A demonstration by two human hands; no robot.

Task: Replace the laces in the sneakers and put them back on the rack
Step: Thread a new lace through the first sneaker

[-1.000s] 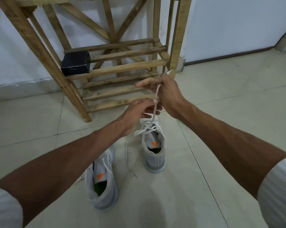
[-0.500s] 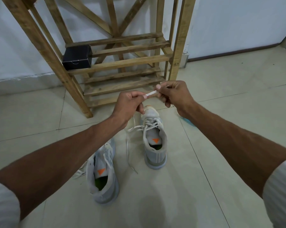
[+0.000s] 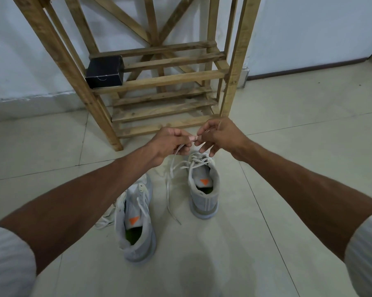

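Two grey sneakers with orange tongue marks stand on the tiled floor. The far sneaker [image 3: 204,189] sits just below my hands, and its white lace [image 3: 174,162] runs up from the eyelets. My left hand [image 3: 170,142] pinches that lace near its tip. My right hand [image 3: 220,136] pinches the tip from the other side, fingertips nearly touching the left ones. One loose lace end trails on the floor to the left of this shoe. The near sneaker [image 3: 137,221] lies closer to me, partly under my left forearm, with a lace spilling out to its left.
A wooden slatted rack [image 3: 161,82] stands against the white wall right behind my hands. A small black box [image 3: 104,71] rests on the left end of its middle shelf. Pale floor tiles spread to both sides.
My right hand came down from a raised pull on the lace and met the left. Both hands now hold the lace tip low, over the far sneaker.
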